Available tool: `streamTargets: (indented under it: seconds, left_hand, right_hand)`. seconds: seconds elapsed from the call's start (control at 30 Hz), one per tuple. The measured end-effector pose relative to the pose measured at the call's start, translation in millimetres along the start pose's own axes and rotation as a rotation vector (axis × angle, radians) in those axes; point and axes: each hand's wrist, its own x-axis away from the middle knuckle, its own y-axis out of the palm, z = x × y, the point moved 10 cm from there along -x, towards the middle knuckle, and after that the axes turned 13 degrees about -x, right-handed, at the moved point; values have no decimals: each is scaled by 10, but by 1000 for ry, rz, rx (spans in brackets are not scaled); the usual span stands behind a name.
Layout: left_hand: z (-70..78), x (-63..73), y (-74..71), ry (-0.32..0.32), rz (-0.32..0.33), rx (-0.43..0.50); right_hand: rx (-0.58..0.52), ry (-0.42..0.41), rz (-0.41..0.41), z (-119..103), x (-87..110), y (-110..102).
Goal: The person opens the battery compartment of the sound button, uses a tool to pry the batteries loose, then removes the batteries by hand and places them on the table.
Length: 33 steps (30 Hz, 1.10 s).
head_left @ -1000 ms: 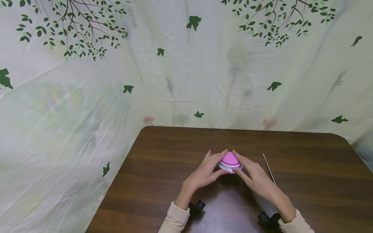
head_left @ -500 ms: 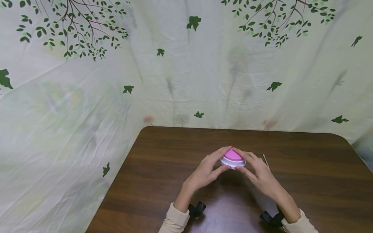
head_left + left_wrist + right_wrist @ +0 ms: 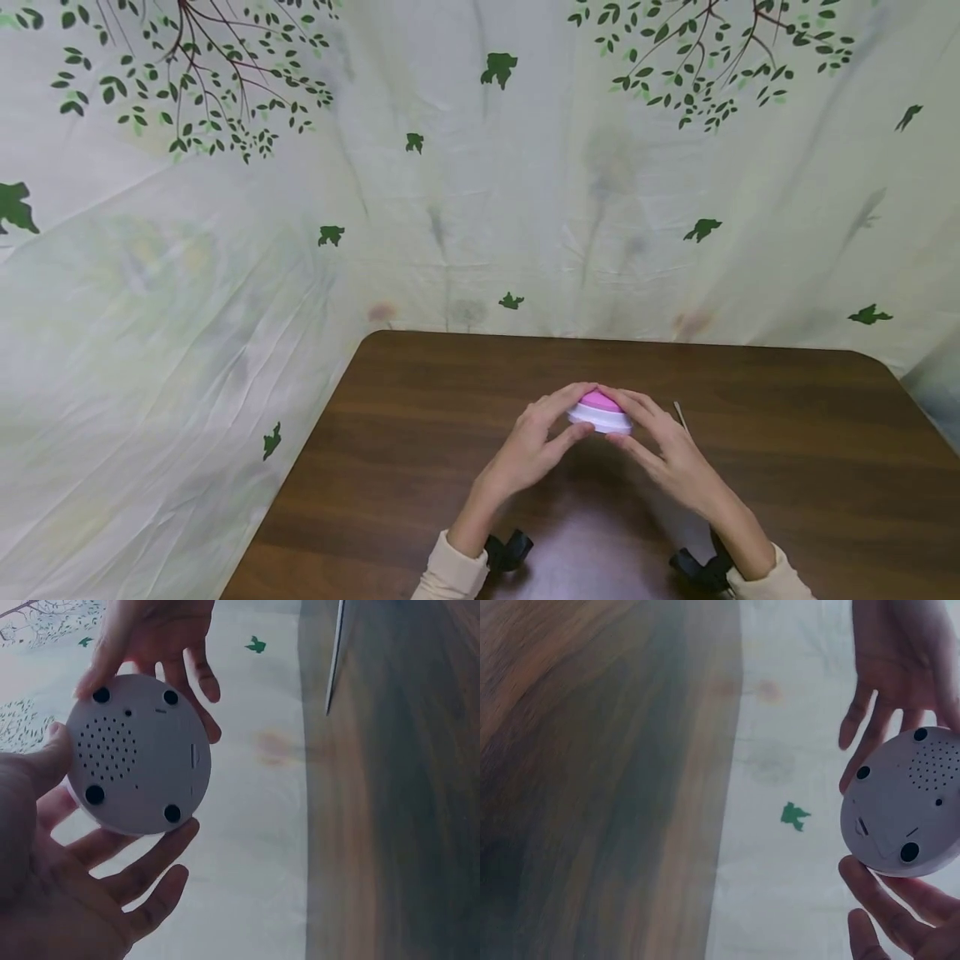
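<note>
Both hands hold a round push button (image 3: 600, 417) with a pink domed top and a white base, raised over the table. My left hand (image 3: 528, 442) grips its left side, thumb low at the near rim and fingers over the far side. The right hand (image 3: 671, 454) grips the opposite side in the same way. The left wrist view shows the button's flat white underside (image 3: 142, 765), with dark round feet, a patch of small speaker holes and a cover seam. In the right wrist view the base (image 3: 900, 802) is partly cut off by the frame edge.
A thin metallic rod (image 3: 681, 415) lies on the brown wooden table (image 3: 420, 433), partly hidden behind the right hand in the head view. Behind the table's far edge hangs a pale cloth (image 3: 540, 208) with printed leaves and branches. Black straps (image 3: 510, 550) circle the wrists.
Both hands have moved slightly right with the push button, lifting it. It has tilted, so less of the pink dome shows. The right hand covers more of the rod than before.
</note>
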Motion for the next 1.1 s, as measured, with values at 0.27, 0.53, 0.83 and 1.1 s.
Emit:
streamTargets:
  seconds: [0.27, 0.53, 0.83, 1.1]
  left_hand:
    - [67, -20, -29, 98, 18, 31]
    - [122, -16, -40, 164, 51, 191]
    - [146, 1, -115, 177, 34, 392]
    - [110, 11, -106, 135, -1, 454]
  right_hand:
    - [-283, 50, -12, 5, 7, -53]
    - [-439, 138, -32, 40, 27, -97]
    - [-520, 37, -59, -92, 1, -104]
    - [-659, 37, -122, -119, 41, -60]
